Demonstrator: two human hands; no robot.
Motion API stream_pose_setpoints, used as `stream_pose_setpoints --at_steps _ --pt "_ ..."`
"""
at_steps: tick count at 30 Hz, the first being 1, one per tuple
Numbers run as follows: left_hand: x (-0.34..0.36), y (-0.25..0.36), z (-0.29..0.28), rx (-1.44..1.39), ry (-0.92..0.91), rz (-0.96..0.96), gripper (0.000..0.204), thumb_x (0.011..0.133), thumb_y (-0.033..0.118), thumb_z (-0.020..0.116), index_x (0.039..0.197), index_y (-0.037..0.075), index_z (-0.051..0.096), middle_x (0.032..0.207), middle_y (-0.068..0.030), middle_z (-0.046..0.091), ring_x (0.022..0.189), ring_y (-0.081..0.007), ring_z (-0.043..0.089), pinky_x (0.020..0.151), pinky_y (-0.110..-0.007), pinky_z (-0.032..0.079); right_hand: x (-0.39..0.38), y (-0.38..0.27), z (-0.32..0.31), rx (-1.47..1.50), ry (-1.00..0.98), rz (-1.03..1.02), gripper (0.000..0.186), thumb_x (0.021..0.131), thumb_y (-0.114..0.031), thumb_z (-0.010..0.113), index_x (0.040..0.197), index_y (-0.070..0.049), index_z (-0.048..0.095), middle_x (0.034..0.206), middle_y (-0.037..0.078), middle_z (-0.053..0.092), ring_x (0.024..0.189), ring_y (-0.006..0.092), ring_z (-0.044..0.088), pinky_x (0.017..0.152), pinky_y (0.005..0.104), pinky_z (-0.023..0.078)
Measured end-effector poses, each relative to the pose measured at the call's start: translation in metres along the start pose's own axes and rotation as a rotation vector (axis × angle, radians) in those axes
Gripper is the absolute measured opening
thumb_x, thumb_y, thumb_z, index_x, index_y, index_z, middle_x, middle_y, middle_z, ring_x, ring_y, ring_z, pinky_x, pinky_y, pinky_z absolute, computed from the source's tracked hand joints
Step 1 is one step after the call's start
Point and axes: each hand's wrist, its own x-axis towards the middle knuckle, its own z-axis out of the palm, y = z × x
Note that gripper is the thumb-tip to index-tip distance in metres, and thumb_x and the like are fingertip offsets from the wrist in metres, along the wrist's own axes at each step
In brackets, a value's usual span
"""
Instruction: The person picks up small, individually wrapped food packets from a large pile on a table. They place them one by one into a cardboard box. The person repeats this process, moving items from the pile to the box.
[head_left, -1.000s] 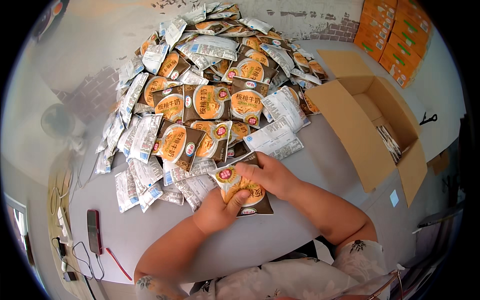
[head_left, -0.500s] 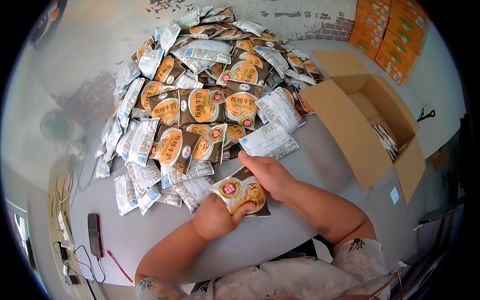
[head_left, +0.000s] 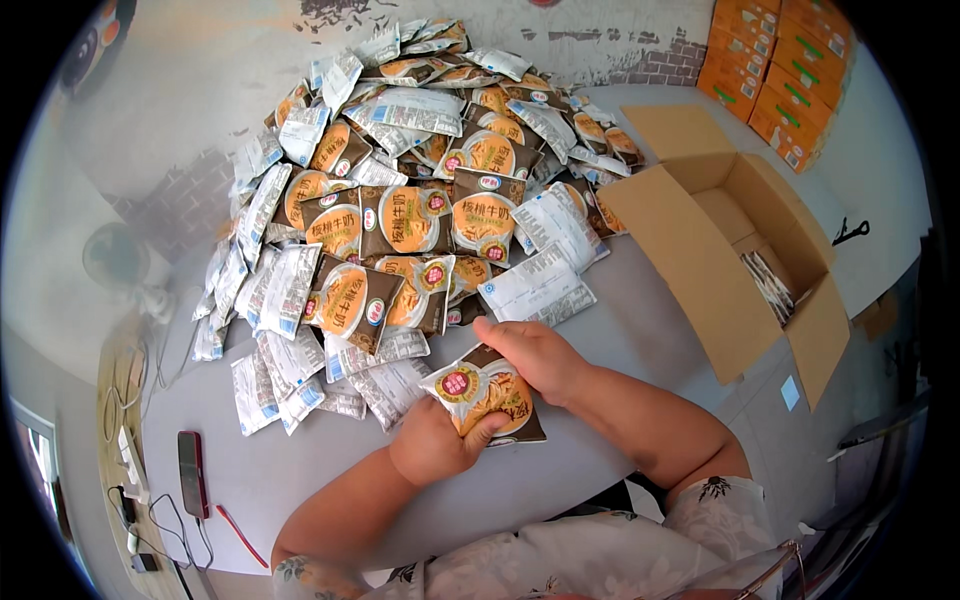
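Note:
Both my hands hold one brown and orange snack packet [head_left: 485,392] just above the grey table [head_left: 290,470]. My left hand [head_left: 432,448] grips its lower left edge with the thumb on its front. My right hand [head_left: 535,355] grips its upper right edge. Right behind the hands lies a big heap of like packets [head_left: 400,200], some face up in brown and orange, some turned to their white backs.
An open cardboard box [head_left: 740,260] stands at the right with a few packets inside. Stacked orange cartons [head_left: 780,70] sit at the far right. A phone [head_left: 190,472] and a red pen [head_left: 240,535] lie at the table's left front, near cables.
The packet has shifted slightly in my hands and now faces up toward me. My hands have stayed in about the same place by the heap's near edge.

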Motion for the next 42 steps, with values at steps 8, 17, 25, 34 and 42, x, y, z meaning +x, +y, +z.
stream_pose_setpoints --at_steps 8,17,25,34,42 --pt "0.000 -0.012 0.000 -0.357 -0.004 -0.302 0.031 0.095 0.030 0.054 0.112 0.005 0.059 0.102 -0.0150 0.065 0.094 -0.0339 0.062 0.081 -0.039 0.049 0.009 0.013 -0.010 -0.271 0.000 -0.163 0.040 0.089 -0.036 0.064 0.098 0.003 0.061 0.094 0.007 0.064 0.083 0.0089 0.058 0.070 0.0248 0.049" --pt "0.000 -0.001 0.000 -0.017 0.077 0.014 0.030 0.091 0.031 0.058 0.109 0.007 0.062 0.099 -0.0125 0.066 0.086 -0.0350 0.063 0.076 -0.041 0.051 -0.002 0.003 0.002 -0.039 -0.015 -0.071 0.035 0.095 -0.033 0.055 0.097 0.002 0.062 0.091 0.005 0.064 0.082 0.0084 0.059 0.072 0.0255 0.050" --pt "0.002 -0.008 -0.001 -0.196 0.015 -0.173 0.029 0.092 0.028 0.058 0.109 0.006 0.061 0.099 -0.0129 0.066 0.089 -0.0338 0.063 0.077 -0.039 0.051 0.005 0.007 -0.002 -0.192 0.000 -0.162 0.035 0.092 -0.033 0.060 0.102 0.000 0.061 0.097 0.004 0.064 0.087 0.0087 0.058 0.077 0.0265 0.049" --pt "0.002 0.000 -0.001 0.075 0.057 0.012 0.032 0.090 0.033 0.059 0.109 0.008 0.061 0.100 -0.0123 0.065 0.082 -0.0327 0.064 0.071 -0.041 0.052 -0.001 0.005 0.002 -0.011 -0.050 -0.089 0.030 0.091 -0.026 0.061 0.105 0.001 0.059 0.098 0.005 0.064 0.087 0.0101 0.060 0.077 0.0263 0.050" --pt "0.002 -0.002 0.002 0.211 0.039 0.065 0.036 0.087 0.036 0.063 0.107 0.007 0.062 0.089 -0.0112 0.067 0.076 -0.0332 0.064 0.067 -0.041 0.052 0.006 0.009 -0.007 -0.030 0.031 -0.010 0.035 0.094 -0.036 0.055 0.096 -0.002 0.060 0.090 0.004 0.063 0.077 0.0082 0.059 0.067 0.0247 0.048"
